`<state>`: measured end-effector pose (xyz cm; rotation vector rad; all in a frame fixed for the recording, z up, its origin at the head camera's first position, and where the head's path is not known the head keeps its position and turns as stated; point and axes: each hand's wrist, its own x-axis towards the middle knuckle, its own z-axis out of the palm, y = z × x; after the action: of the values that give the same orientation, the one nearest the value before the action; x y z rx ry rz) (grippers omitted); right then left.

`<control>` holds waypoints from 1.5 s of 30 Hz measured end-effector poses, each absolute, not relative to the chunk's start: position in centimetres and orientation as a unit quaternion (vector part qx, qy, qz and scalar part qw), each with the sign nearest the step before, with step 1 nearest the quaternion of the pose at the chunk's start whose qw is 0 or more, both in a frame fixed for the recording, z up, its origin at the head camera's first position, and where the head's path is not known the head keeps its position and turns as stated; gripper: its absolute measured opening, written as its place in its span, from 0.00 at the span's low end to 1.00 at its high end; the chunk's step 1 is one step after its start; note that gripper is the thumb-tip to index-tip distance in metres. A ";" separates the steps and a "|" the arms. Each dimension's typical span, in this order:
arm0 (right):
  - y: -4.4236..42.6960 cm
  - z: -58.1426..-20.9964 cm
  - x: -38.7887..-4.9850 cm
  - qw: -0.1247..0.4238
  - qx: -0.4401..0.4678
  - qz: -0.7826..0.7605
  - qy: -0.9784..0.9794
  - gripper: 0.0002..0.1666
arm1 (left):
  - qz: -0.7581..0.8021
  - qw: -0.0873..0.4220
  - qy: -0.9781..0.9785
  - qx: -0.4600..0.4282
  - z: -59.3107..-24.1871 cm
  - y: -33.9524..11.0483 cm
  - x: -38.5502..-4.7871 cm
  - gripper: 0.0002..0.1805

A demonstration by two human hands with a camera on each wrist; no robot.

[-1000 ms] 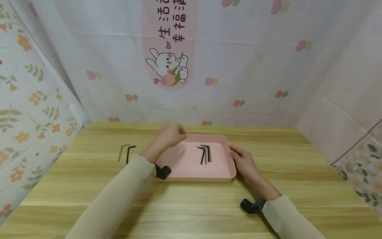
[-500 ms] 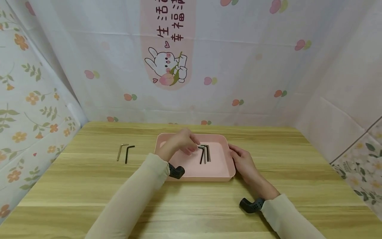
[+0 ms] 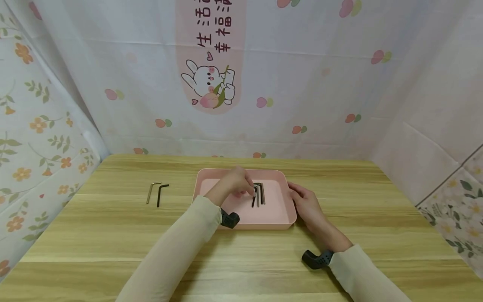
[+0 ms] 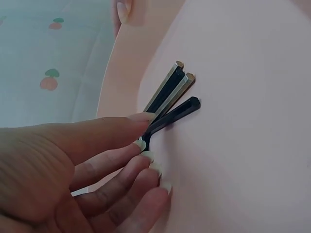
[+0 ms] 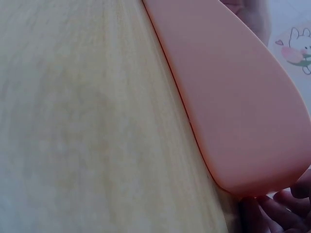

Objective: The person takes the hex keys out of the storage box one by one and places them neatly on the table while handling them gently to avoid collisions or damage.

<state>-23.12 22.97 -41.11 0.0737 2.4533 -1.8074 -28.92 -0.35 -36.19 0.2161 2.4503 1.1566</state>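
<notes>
I'm watching remotely. L hand [image 3: 238,183] is over the inside of the pink tray [image 3: 274,214]; thumb & fingertips are pinching the black hex key [image 4: 177,114] at its far end, by the bend, tho I'm not seeing how firm that hold is. R hand [image 3: 309,207] is gripping the tray's right wall. So hands are staying well clear of each other: one on a key, one on the tray.

That black key is lying just right of the tray's middle, leftmost of its bunch, long arm pointing near & slanting vs the others: two silver keys [image 4: 173,97] w/ a 2nd black key [image 4: 167,91] sitting btwn them. On the table [image 3: 94,235], left of the tray, a brass-coloured key [image 3: 149,194] & a third black key [image 3: 159,196] are lying side by side.

Handling, I'm guessing: small, lightish, solid metal, v. stiff, not fragile. Smooth flats are prob. feeling slippery; I'm favouring a hold on the long arm nr the bend, pads on opposite flats. Tray's looking light & apt to slide, so I'm liking that wall grip.
</notes>
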 end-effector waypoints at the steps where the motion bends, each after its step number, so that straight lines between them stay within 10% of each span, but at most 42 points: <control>1: 22.9 -41.1 -23.1 0.047 0.025 -0.593 0.803 0.28 | 0.410 0.208 0.885 0.079 -36.2 -0.3 -28.9 0.08; 13: 23.0 -41.1 -23.2 0.051 0.028 -0.597 0.800 0.29 | 0.376 0.200 0.902 0.070 -36.4 0.2 -29.3 0.17; 20: 23.0 -41.1 -23.1 0.047 0.023 -0.596 0.802 0.28 | 0.328 0.193 0.922 0.069 -36.3 0.6 -29.3 0.05; 28: 23.0 -41.3 -23.2 0.043 0.015 -0.594 0.803 0.29 | 0.288 0.185 0.938 0.064 -36.0 1.1 -29.3 0.28; 37: 23.0 -41.4 -23.1 0.036 0.015 -0.588 0.808 0.33 | 0.231 0.171 0.956 0.064 -35.8 2.2 -29.4 0.03; 45: 23.1 -41.3 -23.2 0.041 0.009 -0.592 0.805 0.29 | 0.235 0.193 0.951 0.055 -36.1 2.4 -29.9 0.07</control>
<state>-23.16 23.11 -41.30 0.0262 2.4643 -1.8125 -29.86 2.41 -36.08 0.1539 2.6689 0.6608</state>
